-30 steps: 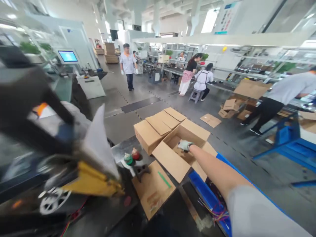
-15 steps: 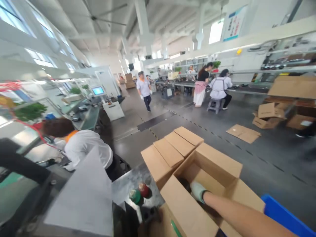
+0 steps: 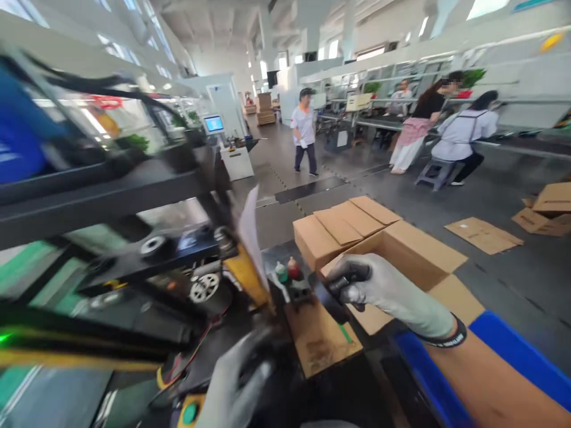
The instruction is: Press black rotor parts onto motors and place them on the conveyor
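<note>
My right hand [image 3: 375, 285], in a grey-white glove with dark fingertips, is closed on a black disc-shaped part [image 3: 328, 297] with a short stem. It is held in front of the open cardboard box [image 3: 413, 252]. My left hand [image 3: 236, 383], also gloved, is low in the view beside the machine, and motion smears its fingers. Near it are a green push button [image 3: 190, 412] on a yellow housing and a motor [image 3: 205, 289] with a silver slotted end. Whether the left hand holds anything cannot be made out.
A dark machine frame [image 3: 98, 190] fills the left side. Green and red bottles [image 3: 292, 268] stand behind a cardboard sheet [image 3: 321, 351]. A blue bin [image 3: 513, 351] is at the right. Flattened cardboard [image 3: 484, 235] lies on the floor; a person [image 3: 304, 131] walks in the aisle.
My right hand has come up out of the cardboard box with the black disc-shaped part. My left hand has entered the view, which has turned left and down towards the machine.
</note>
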`<act>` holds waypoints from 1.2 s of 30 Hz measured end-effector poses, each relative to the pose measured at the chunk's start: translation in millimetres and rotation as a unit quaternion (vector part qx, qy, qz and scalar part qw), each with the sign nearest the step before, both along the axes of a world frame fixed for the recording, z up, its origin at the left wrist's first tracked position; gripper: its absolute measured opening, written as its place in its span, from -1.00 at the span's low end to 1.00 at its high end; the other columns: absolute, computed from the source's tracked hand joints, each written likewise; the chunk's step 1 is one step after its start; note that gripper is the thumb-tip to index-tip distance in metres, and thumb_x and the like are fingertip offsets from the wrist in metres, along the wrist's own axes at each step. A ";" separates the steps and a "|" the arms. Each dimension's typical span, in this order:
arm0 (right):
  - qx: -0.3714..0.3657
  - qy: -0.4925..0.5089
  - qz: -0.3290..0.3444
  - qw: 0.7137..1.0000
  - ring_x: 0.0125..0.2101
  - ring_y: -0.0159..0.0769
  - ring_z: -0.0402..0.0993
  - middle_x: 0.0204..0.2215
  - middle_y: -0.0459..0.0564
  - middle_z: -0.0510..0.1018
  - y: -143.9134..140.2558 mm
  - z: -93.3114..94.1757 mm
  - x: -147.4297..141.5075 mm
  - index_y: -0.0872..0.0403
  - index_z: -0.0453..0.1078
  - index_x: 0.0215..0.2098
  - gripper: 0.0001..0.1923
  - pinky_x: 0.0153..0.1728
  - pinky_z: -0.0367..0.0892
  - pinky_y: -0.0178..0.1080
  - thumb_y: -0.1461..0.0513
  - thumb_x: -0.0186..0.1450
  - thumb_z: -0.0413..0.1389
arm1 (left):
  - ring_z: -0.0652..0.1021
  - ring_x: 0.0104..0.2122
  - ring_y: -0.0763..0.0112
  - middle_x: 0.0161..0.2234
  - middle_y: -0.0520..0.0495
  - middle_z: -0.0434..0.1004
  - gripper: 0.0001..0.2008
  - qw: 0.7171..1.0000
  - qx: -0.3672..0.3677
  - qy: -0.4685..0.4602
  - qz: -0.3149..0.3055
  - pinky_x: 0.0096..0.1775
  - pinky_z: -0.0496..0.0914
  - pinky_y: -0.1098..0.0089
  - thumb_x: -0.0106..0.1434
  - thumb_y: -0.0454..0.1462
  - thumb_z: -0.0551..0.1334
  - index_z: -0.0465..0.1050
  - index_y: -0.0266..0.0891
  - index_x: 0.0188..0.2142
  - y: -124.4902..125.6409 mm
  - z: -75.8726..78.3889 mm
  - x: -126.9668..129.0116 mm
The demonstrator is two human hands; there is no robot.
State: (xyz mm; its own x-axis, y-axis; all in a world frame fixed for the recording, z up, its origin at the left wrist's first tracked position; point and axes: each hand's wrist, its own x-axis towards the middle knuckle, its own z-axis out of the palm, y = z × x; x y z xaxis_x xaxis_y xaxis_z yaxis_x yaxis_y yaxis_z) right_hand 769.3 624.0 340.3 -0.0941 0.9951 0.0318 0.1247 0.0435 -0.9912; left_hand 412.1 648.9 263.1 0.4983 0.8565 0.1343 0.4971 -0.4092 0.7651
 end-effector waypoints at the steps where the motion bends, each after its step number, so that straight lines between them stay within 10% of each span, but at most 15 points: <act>1: 0.001 0.034 0.019 0.999 -0.39 -0.33 0.48 -0.29 0.02 0.62 0.8 4.5 -33.8 0.10 0.60 -0.11 -0.46 -0.43 0.35 -0.35 -0.12 0.17 0.46 | 0.62 0.17 0.10 0.19 0.07 0.64 -0.49 0.999 -0.009 -0.050 -0.013 0.16 0.58 0.17 0.34 0.11 0.31 0.47 0.27 0.26 3.8 2.7 -6.0; 7: 0.021 0.098 0.125 0.987 -0.32 -0.30 0.49 -0.31 0.04 0.63 4.1 4.5 -174.3 0.11 0.64 -0.14 -0.44 -0.32 0.37 -0.34 -0.19 0.22 0.39 | 0.60 0.19 0.06 0.18 -0.09 0.63 -0.34 0.974 0.032 -0.220 -0.048 0.22 0.49 0.19 0.20 0.23 0.38 0.55 0.10 0.22 12.2 40.0 -63.8; 15: 0.080 0.074 0.190 0.976 -0.16 -0.22 0.54 -0.20 0.00 0.60 19.5 -7.8 -270.4 0.00 0.65 -0.09 -0.63 -0.12 0.41 -0.29 -0.09 0.40 0.27 | 0.69 -0.09 0.14 -0.07 0.02 0.73 -0.80 0.957 -0.029 -0.289 -0.018 0.00 0.60 0.18 0.30 -0.05 0.42 0.68 0.16 -0.07 6.4 18.2 -143.4; 25: 0.081 0.131 0.015 0.988 0.32 -0.12 0.37 0.28 -0.01 0.49 30.4 -71.5 -318.9 -0.14 0.42 0.29 -0.57 0.40 0.26 -0.04 -0.01 0.51 0.13 | 0.68 0.04 0.24 0.01 0.02 0.73 -0.52 0.965 0.181 -0.134 0.132 0.12 0.59 0.22 0.20 -0.50 0.20 0.66 0.02 -0.04 42.0 -1.3 -147.4; 36: 0.280 0.038 -0.090 0.955 0.15 -0.07 0.51 0.13 0.20 0.58 193.9 -132.2 -329.1 0.10 0.41 0.14 -0.29 0.28 0.35 -0.06 -0.30 0.42 0.03 | 0.48 0.34 0.11 0.30 -0.17 0.53 -0.43 0.949 0.092 -0.255 0.159 0.42 0.28 0.09 0.33 -0.33 0.25 0.43 -0.24 0.33 168.0 -54.0 -121.2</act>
